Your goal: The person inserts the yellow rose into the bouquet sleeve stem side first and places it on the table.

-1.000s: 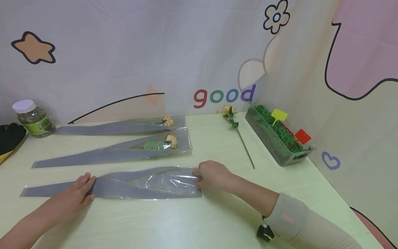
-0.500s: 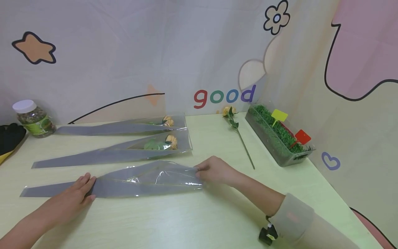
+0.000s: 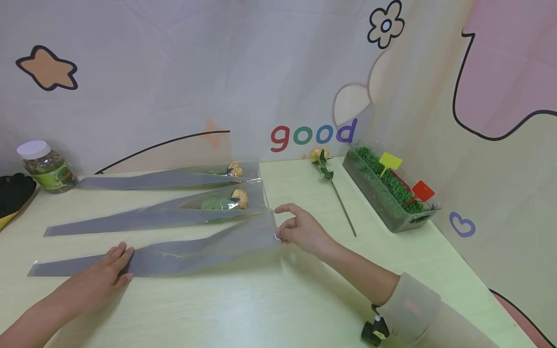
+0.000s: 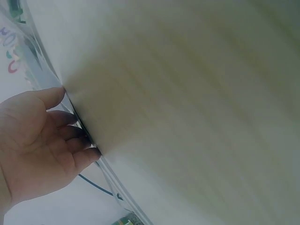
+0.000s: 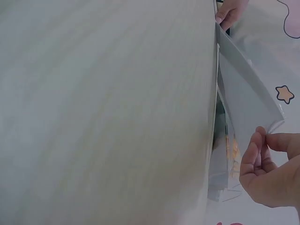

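A long grey flower sleeve (image 3: pixel 174 256) with a clear window and gold trim lies nearest on the table. My left hand (image 3: pixel 106 270) rests on its narrow part, fingers straight and pressing it down; the left wrist view shows the fingertips (image 4: pixel 91 152) at the table surface. At the wide end, my right hand (image 3: pixel 304 232) pinches the edge, which is raised off the table. In the right wrist view, the thumb and fingers of my right hand (image 5: pixel 269 168) hold the film by a corner. Behind lie two similar sleeves (image 3: pixel 126 220), each with a yellow rose (image 3: pixel 240 198) inside.
A loose yellow rose (image 3: pixel 321 155) with a bare stem lies right of the sleeves. Beside it stands a clear planter (image 3: pixel 383 205) of artificial grass with yellow and red tags. A white-lidded jar (image 3: pixel 50 169) and a black item (image 3: pixel 16 193) are at the left.
My right hand has moved up and slightly back, lifting the wide end of the near sleeve and tilting it. My left hand stays in place.
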`<state>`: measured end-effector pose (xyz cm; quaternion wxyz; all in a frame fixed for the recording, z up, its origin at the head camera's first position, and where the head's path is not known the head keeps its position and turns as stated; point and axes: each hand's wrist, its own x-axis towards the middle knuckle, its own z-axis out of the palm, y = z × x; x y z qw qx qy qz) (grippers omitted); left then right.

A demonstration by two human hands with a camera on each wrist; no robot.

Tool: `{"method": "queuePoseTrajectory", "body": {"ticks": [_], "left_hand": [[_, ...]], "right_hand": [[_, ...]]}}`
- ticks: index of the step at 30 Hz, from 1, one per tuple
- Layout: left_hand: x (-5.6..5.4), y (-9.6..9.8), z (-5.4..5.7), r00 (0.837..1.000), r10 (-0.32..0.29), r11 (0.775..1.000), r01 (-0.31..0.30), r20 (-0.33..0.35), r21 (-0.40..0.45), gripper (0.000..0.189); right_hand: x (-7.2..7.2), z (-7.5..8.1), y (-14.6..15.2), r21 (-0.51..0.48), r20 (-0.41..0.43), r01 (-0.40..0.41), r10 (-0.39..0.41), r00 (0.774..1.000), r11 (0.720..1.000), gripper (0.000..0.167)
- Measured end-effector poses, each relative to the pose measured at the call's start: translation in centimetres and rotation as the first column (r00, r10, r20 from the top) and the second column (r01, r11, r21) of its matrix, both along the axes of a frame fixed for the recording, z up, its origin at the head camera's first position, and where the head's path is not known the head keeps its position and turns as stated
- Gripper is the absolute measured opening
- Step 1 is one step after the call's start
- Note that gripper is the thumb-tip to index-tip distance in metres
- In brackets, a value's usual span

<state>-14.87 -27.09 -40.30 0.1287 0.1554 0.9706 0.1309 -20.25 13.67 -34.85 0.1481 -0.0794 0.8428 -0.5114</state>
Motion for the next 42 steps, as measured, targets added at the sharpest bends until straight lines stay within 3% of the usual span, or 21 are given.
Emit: {"method": "queuePoseTrajectory", "body": {"ticks": [8,18,22,31,42], "left_hand": [[0.13,0.12,0.09,1.0,0.006,1.0,-0.006,-0.005,-0.004,0.064],[-0.04,-0.03,0.01,1.0,-0.004,1.0,0.004,0.013,0.0,0.066],[-0.01,0.02,-0.01,1.0,-0.003,1.0,0.003,0.001,-0.003,0.065],[0.1,-0.04,-0.1,1.0,0.002,1.0,-0.002,-0.006,0.005,0.063],[0.1,0.02,0.08,1.0,0.016,1.0,-0.016,0.012,0.026,0.068]], "right_hand": [[0.2,0.01,-0.16,-0.018,-0.017,-0.006,0.006,1.0,1.0,0.029],[0.15,-0.09,-0.3,-0.006,-0.001,0.003,-0.003,1.0,1.0,0.035],[0.16,-0.1,-0.15,-0.012,0.009,-0.002,0.003,1.0,1.0,0.025],[-0.02,-0.26,-0.13,0.069,0.014,0.068,-0.069,0.997,0.995,0.012],[-0.1,-0.76,0.12,-0.139,0.016,0.02,-0.018,1.0,0.99,0.012]]}}
